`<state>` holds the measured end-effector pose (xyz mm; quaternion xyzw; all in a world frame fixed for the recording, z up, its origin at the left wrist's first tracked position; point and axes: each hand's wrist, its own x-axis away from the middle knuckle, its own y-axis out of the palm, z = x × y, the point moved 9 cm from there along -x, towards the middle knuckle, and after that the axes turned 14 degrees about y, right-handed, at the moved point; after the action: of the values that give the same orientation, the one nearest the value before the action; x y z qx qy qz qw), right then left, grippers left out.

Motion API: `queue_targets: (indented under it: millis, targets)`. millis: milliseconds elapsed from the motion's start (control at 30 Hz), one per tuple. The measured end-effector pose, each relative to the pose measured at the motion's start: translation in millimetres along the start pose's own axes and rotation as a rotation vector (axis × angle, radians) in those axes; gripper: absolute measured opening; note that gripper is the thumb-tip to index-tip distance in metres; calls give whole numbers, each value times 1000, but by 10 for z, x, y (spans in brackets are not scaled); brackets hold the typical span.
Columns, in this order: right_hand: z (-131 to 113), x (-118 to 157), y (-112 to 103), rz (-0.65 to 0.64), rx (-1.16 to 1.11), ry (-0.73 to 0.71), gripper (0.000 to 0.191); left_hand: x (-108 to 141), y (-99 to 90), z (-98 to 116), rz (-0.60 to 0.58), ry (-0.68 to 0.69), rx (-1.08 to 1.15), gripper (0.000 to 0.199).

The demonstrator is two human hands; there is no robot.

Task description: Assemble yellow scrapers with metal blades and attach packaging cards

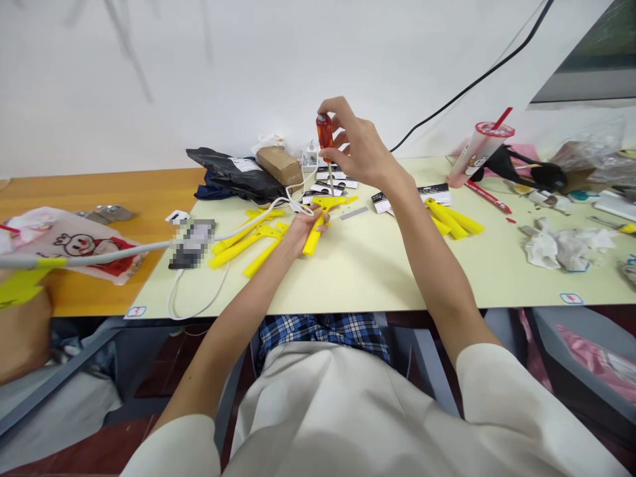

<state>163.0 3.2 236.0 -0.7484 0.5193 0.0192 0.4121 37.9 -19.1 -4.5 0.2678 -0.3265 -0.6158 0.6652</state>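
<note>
While tools point(238, 248) strew the table point(368, 285), white wall point(258, 73) rises.

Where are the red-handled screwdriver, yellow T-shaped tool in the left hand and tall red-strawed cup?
Red-handled screwdriver point(324, 134): head view, handle.
Yellow T-shaped tool point(313, 240): head view, grip.
Tall red-strawed cup point(475, 156): head view, side.

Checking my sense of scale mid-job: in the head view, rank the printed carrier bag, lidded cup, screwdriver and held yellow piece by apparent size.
1. Printed carrier bag
2. Lidded cup
3. Screwdriver and held yellow piece, unranked: they look close in size, and fingers cover part of each.
</note>
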Motion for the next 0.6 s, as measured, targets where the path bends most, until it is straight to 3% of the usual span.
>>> queue_targets:
  millis: [300,600]
  targets:
    - [-145,120,-358,117,-62,105,54,4,7,-8,-9,-6,-2,31]
    - [-57,99,-359,100,-129,120,61,4,16,-6,-8,-5,6,34]
